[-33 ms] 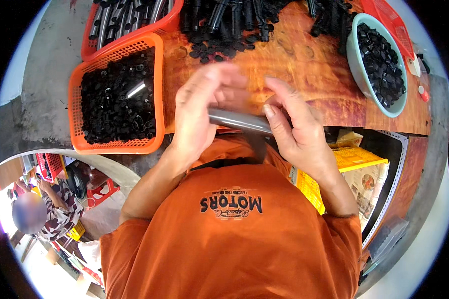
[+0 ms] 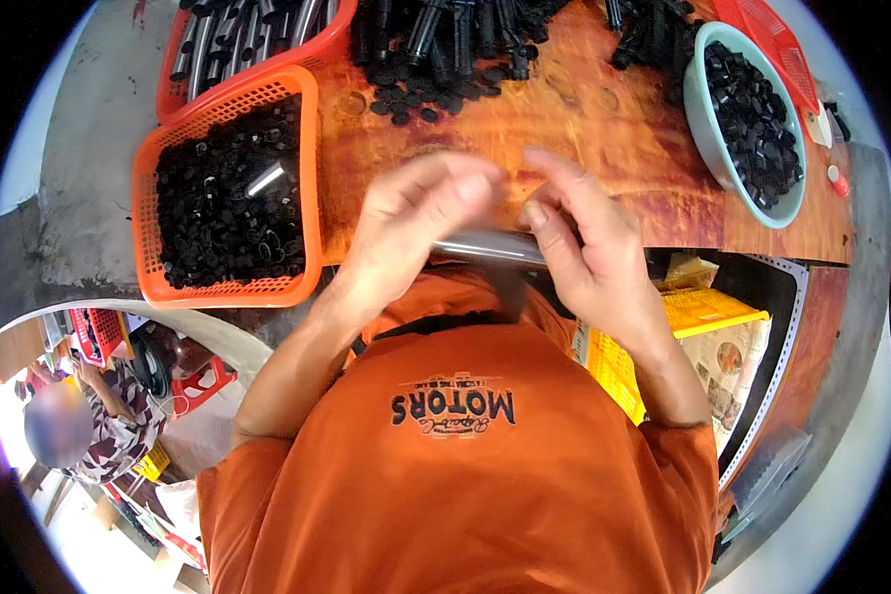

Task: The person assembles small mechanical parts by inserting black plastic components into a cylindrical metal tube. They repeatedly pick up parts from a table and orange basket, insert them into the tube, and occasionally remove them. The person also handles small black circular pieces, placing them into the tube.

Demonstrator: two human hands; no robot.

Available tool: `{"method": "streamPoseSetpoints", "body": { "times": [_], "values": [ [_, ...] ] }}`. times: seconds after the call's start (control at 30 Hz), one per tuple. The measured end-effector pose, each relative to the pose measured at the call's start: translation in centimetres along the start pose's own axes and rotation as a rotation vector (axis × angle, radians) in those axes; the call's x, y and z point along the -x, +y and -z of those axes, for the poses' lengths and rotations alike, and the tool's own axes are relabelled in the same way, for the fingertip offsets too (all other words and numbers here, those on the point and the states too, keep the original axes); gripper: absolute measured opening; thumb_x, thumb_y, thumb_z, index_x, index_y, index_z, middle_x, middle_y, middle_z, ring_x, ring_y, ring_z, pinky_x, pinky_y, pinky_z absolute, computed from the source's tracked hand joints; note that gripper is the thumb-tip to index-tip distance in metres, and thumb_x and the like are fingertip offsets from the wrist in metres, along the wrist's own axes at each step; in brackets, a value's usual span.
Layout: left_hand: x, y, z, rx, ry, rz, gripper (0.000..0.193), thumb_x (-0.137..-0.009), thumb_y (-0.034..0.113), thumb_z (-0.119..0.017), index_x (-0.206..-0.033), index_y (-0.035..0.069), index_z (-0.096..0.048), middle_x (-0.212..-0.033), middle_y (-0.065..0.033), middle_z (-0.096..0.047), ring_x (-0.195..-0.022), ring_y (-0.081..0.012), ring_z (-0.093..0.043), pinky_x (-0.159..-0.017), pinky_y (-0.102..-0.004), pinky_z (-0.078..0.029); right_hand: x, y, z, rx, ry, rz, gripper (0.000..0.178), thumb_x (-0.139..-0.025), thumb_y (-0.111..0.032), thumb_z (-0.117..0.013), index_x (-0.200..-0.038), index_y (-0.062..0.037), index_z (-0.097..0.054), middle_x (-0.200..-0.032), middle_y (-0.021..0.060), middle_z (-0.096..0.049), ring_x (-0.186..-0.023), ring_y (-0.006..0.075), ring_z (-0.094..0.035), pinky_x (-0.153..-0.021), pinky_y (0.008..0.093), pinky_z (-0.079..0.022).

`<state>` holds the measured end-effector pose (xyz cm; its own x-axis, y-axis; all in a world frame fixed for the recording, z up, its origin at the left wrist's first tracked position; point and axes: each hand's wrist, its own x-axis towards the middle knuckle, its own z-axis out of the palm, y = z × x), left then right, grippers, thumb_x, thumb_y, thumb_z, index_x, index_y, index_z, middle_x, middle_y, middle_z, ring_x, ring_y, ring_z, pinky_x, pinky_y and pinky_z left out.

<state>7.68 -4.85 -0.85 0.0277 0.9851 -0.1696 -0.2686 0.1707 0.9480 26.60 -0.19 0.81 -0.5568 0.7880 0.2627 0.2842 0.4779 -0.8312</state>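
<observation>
A shiny grey tube [image 2: 490,247] lies crosswise in front of my body, near the table's front edge. My right hand [image 2: 589,233] grips its right end with the lower fingers, which hide that end. The thumb and forefinger of this hand are bent and apart, pointing left. My left hand [image 2: 416,213] is above the tube's left end, its thumb and fingers drawn together. Motion blurs these fingertips, so anything small between them is hidden. Left of my hands stands an orange basket [image 2: 312,188] full of small black parts.
A light-blue bowl [image 2: 705,129] of black pieces stands at the right. Black tubes [image 2: 460,45] and loose black discs [image 2: 406,104] lie at the back of the wooden table [image 2: 604,129]. A red basket [image 2: 342,35] holds grey tubes. Under the table is a yellow crate [image 2: 703,312].
My left hand has turned and moved slightly right, its thumb now across the fingers. Less of the tube shows between my hands. The right hand stays nearly in place.
</observation>
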Motion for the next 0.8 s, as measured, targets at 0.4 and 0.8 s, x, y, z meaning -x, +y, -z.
{"method": "streamPoseSetpoints", "body": {
  "times": [0.4,0.8],
  "values": [
    [1.0,1.5,1.2,-0.033,-0.482,0.519,0.053,-0.083,0.015,-0.072,-0.130,-0.001,-0.053,-0.099,-0.0005,-0.064,-0.079,-0.0057,-0.055,-0.071,-0.0199,-0.047,-1.1,0.5,4.2,-0.510,0.010,0.011,0.108,-0.077,-0.085,-0.028,-0.151,-0.0095,-0.007,-0.149,0.0199,-0.029,-0.124,0.0312,-0.044,-0.098,0.0471,-0.037],
    [1.5,1.0,-0.4,-0.113,-0.469,0.344,0.054,-0.083,0.007,-0.069,-0.133,-0.002,-0.050,-0.110,-0.0062,-0.065,-0.094,-0.0085,-0.059,-0.084,-0.0235,-0.048,-1.5,0.8,1.6,-0.575,-0.018,0.375,0.130,-0.060,-0.095,-0.030,-0.151,-0.0078,0.005,-0.152,0.0303,-0.015,-0.143,0.0378,-0.017,-0.114,0.0487,-0.009]
  ]
}}
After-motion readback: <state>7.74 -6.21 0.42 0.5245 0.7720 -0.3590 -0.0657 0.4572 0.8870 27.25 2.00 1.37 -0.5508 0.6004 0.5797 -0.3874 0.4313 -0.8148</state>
